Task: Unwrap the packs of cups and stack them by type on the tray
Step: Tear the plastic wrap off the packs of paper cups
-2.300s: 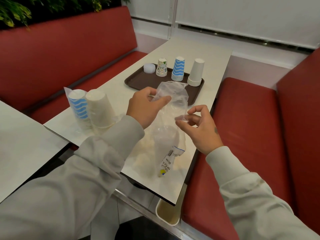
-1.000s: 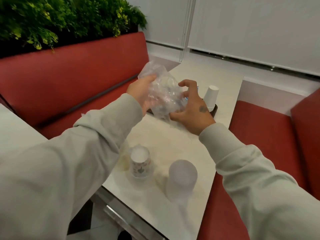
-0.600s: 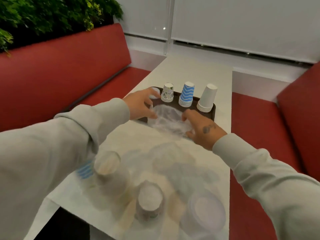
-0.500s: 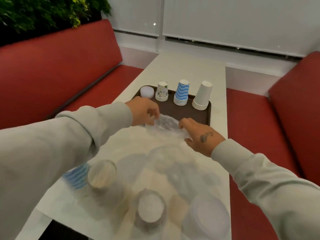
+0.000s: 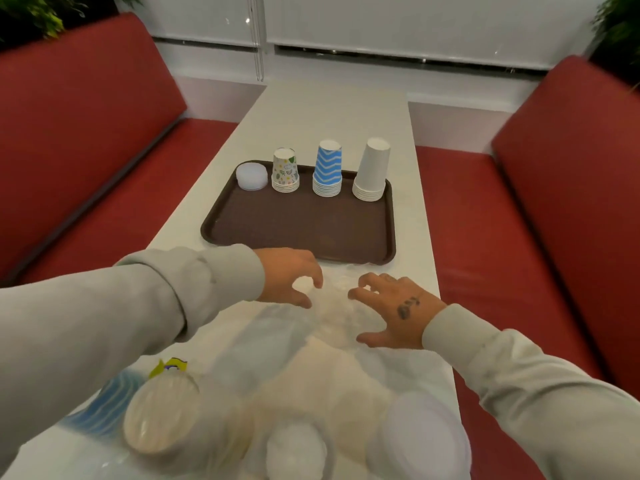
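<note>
Crumpled clear wrapper (image 5: 332,303) on table, just off tray (image 5: 209,233) near edge: light, limp, slippery; pinch bunched fold. My right hand (image 5: 393,311) spread, resting on it. My left hand (image 5: 289,277) curled alongside, hold unclear.

- One view only: a camera on the person's head, above the near edge of the table (image 5: 332,109).
- It faces forward and down, along the table toward its far edge.
- The near edge is close and blurred; the tray (image 5: 298,226) sits mid-frame.
</note>
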